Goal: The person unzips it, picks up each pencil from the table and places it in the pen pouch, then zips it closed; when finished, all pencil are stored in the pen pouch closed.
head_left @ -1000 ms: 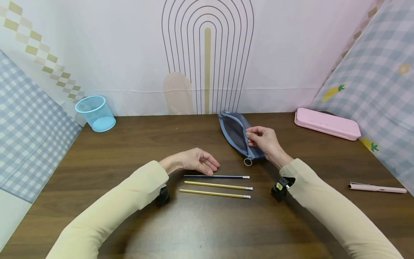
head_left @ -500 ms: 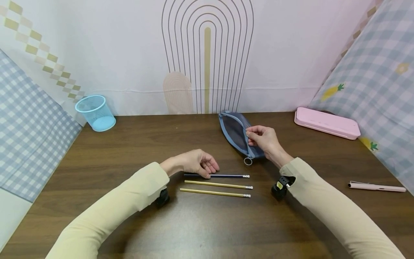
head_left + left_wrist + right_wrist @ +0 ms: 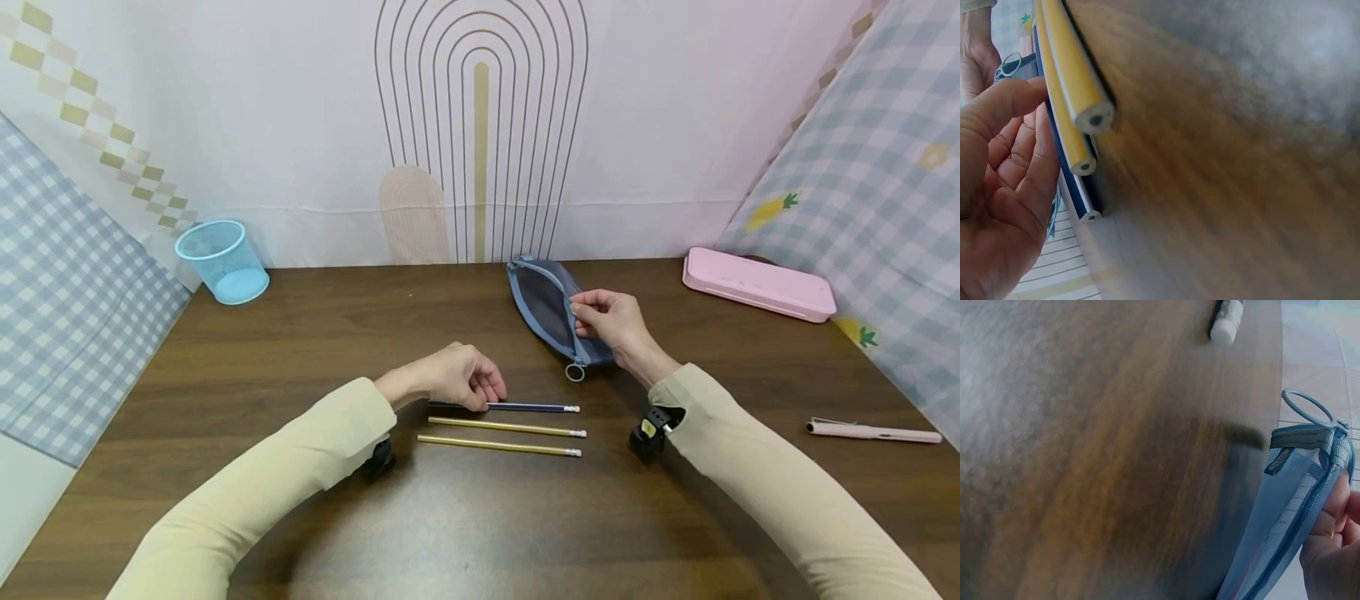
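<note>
My left hand is at the dark blue pencil, pinching it near its middle with the thumb on the near side and the fingers curled behind. Two gold pencils, a middle one and a nearer one, lie side by side in front of it, white erasers to the right. Farther back, my right hand pinches the zipped edge of a blue mesh pencil pouch, holding its mouth wide. A ring hangs from the zip pull at the pouch's near end.
At the back left of the wooden table stands a light blue mesh pen cup. A pink pencil case lies at the back right, and a pale pink pen at the right. Patterned cloth hangs behind and at both sides.
My left hand has come down onto the dark blue pencil, its thumb moving over to the near side and its fingers curling in. The right hand and the pouch have stayed in place.
</note>
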Available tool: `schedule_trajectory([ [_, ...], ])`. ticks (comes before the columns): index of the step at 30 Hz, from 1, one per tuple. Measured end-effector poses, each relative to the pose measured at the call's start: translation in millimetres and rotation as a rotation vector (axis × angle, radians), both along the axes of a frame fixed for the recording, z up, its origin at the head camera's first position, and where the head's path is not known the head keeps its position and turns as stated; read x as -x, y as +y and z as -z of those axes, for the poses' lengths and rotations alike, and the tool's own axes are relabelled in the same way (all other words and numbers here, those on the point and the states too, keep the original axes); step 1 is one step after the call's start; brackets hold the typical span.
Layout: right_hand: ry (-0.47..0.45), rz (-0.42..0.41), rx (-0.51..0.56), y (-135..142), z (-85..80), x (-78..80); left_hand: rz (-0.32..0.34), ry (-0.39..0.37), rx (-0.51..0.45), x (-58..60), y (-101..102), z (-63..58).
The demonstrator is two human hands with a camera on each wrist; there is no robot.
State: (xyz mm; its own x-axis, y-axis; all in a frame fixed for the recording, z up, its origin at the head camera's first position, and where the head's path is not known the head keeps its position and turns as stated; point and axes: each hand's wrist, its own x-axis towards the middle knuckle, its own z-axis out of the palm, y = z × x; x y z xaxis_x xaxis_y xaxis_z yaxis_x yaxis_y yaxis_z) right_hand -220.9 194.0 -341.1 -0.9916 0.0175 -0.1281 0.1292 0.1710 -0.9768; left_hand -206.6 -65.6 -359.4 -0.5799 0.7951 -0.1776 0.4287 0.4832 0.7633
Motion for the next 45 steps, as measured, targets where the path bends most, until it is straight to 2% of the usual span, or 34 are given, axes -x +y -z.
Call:
schedule_trajectory([
  [3,-0.003,0.004,-0.011,0,0.2,-0.2,0.035,0.051,0.011,0.4,0,0.1],
  [7,0.007,0.002,-0.003,0,2.2,0.1,0.077,0.067,0.012,2.3,0,-0.5],
  [12,0.02,-0.002,0.008,0,3.3,1.2,0.1,0.039,0.004,6.5,-4,-4.9],
  [17,0.023,0.005,0.008,0,3.5,1.9,0.068,-0.037,-0.052,13.3,-9,-10.7],
  [22,0.03,0.005,0.013,0,4.4,2.0,-0.048,-0.165,-0.111,21.3,-11,-11.3],
  [29,0.035,0.006,0.016,-1,4.4,1.9,-0.284,-0.383,-0.174,29.3,-3,-6.6],
  [33,0.033,0.003,0.018,-1,4.6,1.9,-0.45,-0.508,-0.271,33.4,10,-2.5],
  [37,0.033,0.001,0.018,-3,4.6,1.7,-0.579,-0.618,-0.391,38.3,25,0.4],
  [41,0.033,0.003,0.016,-3,4.8,2.1,-0.671,-0.694,-0.487,42.6,40,0.7],
  [45,0.031,0.002,0.012,-4,4.6,1.9,-0.738,-0.732,-0.554,45.8,56,-0.5],
])
